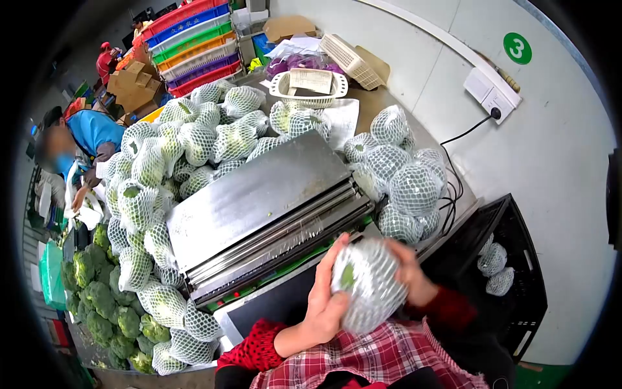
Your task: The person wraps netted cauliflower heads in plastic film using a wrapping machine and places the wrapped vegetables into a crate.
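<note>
Just above my lap, a head of broccoli in a white foam net is held between my two hands. A green patch shows through its side, and its shiny surface looks like clear film. My left hand grips it from the left, thumb on the near side. On the opposite side my right hand presses against it, its fingers curled and blurred. In front of my hands stands a film-wrapping machine with a flat metal top and rollers along its near edge.
Netted broccoli is heaped left of the machine, bare broccoli at lower left. Wrapped heads are piled at right. A black crate holds several more. Stacked crates, a white basket and a person are beyond.
</note>
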Demonstrator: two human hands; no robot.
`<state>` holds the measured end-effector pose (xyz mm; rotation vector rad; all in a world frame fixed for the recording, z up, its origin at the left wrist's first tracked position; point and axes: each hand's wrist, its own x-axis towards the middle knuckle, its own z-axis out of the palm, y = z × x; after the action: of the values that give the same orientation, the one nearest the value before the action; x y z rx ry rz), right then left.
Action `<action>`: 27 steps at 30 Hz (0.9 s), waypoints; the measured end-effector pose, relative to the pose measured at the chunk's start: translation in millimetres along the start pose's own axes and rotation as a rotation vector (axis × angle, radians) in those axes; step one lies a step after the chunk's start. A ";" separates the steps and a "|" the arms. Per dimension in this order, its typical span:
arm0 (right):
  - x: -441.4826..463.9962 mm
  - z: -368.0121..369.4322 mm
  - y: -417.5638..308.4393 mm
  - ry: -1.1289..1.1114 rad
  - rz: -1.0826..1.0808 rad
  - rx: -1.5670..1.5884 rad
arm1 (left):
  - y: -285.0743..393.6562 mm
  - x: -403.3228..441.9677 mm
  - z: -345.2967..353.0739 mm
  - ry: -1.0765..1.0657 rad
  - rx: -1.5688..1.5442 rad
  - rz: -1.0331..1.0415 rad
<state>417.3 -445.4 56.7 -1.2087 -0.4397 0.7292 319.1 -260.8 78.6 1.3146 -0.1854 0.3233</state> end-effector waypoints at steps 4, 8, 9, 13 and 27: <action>65.9 -88.5 -108.4 0.344 -0.129 -0.025 | -4.9 17.5 -26.0 -0.150 0.347 -0.051; 143.4 -224.8 -152.2 0.628 -0.035 -0.438 | -25.5 8.5 -41.0 -0.016 0.426 -0.242; 158.9 -247.3 -142.4 0.617 0.040 -0.520 | -29.6 10.0 -45.0 0.017 0.394 -0.287; 219.8 -377.3 -70.9 0.607 0.279 -0.377 | -28.0 20.1 -60.0 0.078 0.404 -0.350; 497.3 -120.5 46.0 -0.253 -0.028 -1.488 | -5.7 27.0 -69.5 0.178 0.557 -0.203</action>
<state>832.2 -165.5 -59.3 -2.4724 -1.3297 0.4622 343.1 -191.4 64.7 1.8274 0.2043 0.3286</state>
